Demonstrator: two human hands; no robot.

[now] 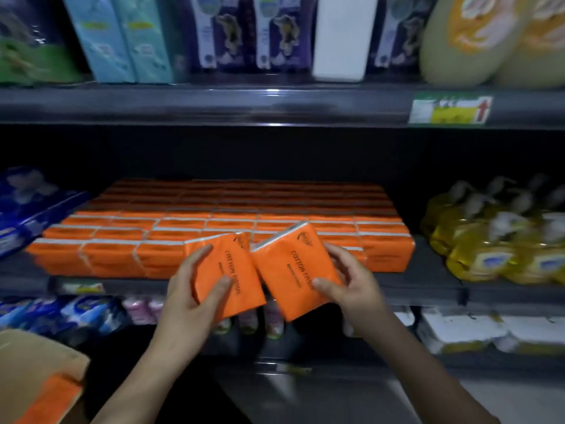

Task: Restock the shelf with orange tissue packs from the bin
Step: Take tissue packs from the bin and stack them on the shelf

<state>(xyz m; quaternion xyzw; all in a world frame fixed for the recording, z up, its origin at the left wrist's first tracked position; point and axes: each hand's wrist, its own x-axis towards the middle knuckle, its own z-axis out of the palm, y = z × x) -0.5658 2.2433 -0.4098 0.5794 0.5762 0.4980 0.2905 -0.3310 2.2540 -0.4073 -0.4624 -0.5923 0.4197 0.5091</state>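
At lower left the cardboard bin [33, 362] has a spare orange pack [52, 399] inside. Further out, the left hand [189, 289] grips the left tissue pack [226, 270] and the right hand [351, 283] grips the right tissue pack [293, 270], side by side before the shelf [428, 280], where the stacked orange packs [214, 221] lie in rows

One camera only, worn on the person's head, looks forward and down along both bare forearms into dark metal store shelving [214, 105]. It sits close: the left hand [189, 289] and right hand [351, 286] fill the lower middle, near enough to read the black print on the flat orange plastic-wrapped tissue pack [226, 276] held in the left. A brown cardboard bin [33, 359] is cut off low, left of that hand.
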